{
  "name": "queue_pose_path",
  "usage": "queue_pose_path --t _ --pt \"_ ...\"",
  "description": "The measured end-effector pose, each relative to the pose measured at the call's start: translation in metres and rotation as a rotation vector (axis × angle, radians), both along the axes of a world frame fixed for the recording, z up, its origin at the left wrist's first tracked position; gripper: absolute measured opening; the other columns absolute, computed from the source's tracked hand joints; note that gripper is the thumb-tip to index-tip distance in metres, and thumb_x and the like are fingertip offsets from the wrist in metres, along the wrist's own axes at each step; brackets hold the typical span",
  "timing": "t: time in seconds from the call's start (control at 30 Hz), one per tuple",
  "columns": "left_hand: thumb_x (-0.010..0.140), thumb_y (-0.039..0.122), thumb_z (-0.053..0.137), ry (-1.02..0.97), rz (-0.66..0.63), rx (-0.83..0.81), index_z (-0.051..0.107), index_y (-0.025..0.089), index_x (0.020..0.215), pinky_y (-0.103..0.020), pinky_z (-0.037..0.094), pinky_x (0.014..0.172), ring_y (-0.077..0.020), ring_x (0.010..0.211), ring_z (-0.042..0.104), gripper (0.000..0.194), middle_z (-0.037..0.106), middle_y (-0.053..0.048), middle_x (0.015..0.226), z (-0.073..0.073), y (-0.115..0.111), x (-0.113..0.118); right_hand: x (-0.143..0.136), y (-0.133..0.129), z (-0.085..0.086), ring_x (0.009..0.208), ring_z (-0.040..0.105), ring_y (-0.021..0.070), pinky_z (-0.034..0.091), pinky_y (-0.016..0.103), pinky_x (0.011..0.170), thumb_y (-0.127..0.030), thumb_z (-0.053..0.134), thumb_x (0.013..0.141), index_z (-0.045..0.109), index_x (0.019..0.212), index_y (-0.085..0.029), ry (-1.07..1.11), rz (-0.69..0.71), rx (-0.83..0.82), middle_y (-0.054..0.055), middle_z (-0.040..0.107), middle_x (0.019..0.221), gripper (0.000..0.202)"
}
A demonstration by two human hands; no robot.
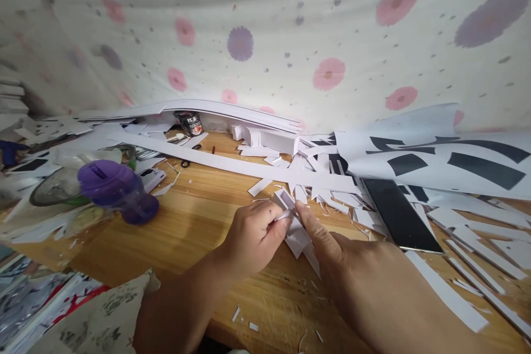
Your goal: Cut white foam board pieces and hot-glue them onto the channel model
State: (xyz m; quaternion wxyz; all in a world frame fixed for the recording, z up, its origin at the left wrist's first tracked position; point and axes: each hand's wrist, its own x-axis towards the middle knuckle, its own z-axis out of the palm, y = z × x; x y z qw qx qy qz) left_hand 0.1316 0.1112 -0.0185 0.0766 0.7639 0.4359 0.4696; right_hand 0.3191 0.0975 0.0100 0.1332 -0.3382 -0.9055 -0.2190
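A wooden table [194, 207] is backed by a flowered cloth [290, 33], with white scraps [317, 166] strewn at the far side and right. A small white box [284, 198] is set between the hands, its long axis slanting from far left to near right. It is pinched from the left by the left hand [251, 238]; the right hand's [357, 271] index finger is extended against its right edge, other fingers hidden.

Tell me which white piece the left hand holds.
The small box-shaped piece: it alone is pinched by the left hand, with the right hand also against it.
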Motion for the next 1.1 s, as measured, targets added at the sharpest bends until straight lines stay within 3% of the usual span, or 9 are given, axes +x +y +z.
queue_pose_path --t 0.2,0.57,0.9,1.1 --pt "0.084 0.015 0.051 -0.189 -0.055 -0.176 0.055 0.015 0.058 -0.020 0.038 0.053 -0.0088 0.052 0.052 0.027 0.058 0.001 0.055 0.005 -0.005 -0.001 -0.005 0.001 0.003 0.035 0.048 0.0108 0.029 0.028 0.037 -0.002 0.042 0.059 0.024 0.142 0.003 0.009 0.012 0.027 0.000 0.064 0.064 0.085" --pt "0.085 0.025 0.052 -0.408 -0.094 -0.396 0.057 0.016 0.059 -0.023 0.042 0.051 -0.0122 0.052 0.056 0.028 0.061 -0.001 0.055 0.000 -0.004 -0.003 0.001 -0.002 0.000 0.036 0.051 0.0122 0.028 0.027 0.038 -0.002 0.041 0.063 0.030 0.141 -0.002 0.000 0.005 -0.013 -0.002 0.059 0.053 0.079" --pt "0.084 0.029 0.054 -0.473 -0.139 -0.408 0.058 0.015 0.060 -0.026 0.044 0.054 -0.0140 0.053 0.057 0.028 0.063 -0.003 0.056 0.000 -0.005 -0.004 0.007 -0.003 0.000 0.034 0.048 0.0132 0.026 0.028 0.039 -0.002 0.043 0.061 0.035 0.139 -0.002 -0.015 0.016 0.014 -0.003 0.053 0.045 0.078" --pt "0.085 0.032 0.056 -0.540 -0.150 -0.431 0.057 0.015 0.061 -0.027 0.045 0.056 -0.0151 0.055 0.059 0.029 0.064 -0.004 0.056 -0.003 -0.004 -0.005 0.010 -0.005 0.001 0.035 0.049 0.0134 0.027 0.029 0.039 -0.004 0.045 0.060 0.026 0.144 -0.002 -0.036 0.005 0.002 -0.002 0.059 0.053 0.086"
